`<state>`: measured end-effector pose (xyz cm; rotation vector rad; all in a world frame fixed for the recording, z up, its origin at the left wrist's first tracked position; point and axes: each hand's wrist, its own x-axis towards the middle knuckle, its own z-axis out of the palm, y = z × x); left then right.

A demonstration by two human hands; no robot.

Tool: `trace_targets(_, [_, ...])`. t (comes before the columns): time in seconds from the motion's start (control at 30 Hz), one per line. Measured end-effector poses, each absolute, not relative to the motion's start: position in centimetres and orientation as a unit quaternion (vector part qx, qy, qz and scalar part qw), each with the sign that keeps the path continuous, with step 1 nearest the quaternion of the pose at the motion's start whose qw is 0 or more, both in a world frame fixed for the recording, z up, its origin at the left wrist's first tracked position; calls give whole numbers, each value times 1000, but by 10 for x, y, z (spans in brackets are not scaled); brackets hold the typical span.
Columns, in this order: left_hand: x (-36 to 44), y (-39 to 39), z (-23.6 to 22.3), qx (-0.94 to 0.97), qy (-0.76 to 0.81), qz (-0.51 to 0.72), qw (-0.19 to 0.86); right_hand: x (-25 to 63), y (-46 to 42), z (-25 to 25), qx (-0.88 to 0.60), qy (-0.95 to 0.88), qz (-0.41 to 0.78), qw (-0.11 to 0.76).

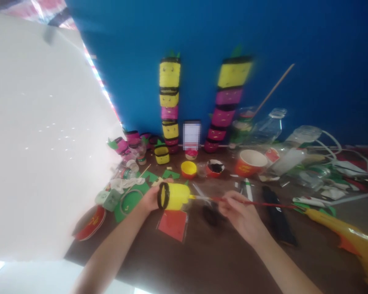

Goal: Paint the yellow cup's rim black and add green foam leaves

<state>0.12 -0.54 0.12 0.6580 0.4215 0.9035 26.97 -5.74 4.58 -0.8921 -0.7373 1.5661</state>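
we look down at a dark brown counter (pixel 208 261) set against a blue wall (pixel 129 53). our left hand (pixel 151 199) holds a yellow cup (pixel 178 197) on its side above the middle of the counter, its black rim towards us on the left and its ragged end pointing right. those fingers curl round the rim end; their tips are mostly hidden behind it. our right hand (pixel 241 212) pinches a thin red-handled brush (pixel 263 203) between its fingers, its yellow tip at the ragged end. blur keeps us from telling whether tip and cup touch.

under the cup, towards the counter's front edge, lies a red square packet (pixel 173 224). further back stand a small yellow-lined pot (pixel 189 168) and, to its right, a red and white tub (pixel 251 162). two tall stacks of yellow and pink cups (pixel 170 98) rise by the back edge. a yellow glue gun (pixel 346 232) lies near the right edge.

if the yellow on the cup is wet paint, as we judge, shifting the left grip could smear it, and an overloaded brush could drip onto the packet. pressing hard might bend the ragged end or roll the cup in our grasp. the brush's long tail, swung sideways, could catch the glue gun.
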Motion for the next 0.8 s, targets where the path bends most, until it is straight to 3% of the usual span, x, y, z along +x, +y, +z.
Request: trace_targets(0.8, [-1, -6, -4, 322, 221, 425, 816, 264, -54, 49, -421, -308, 616, 590])
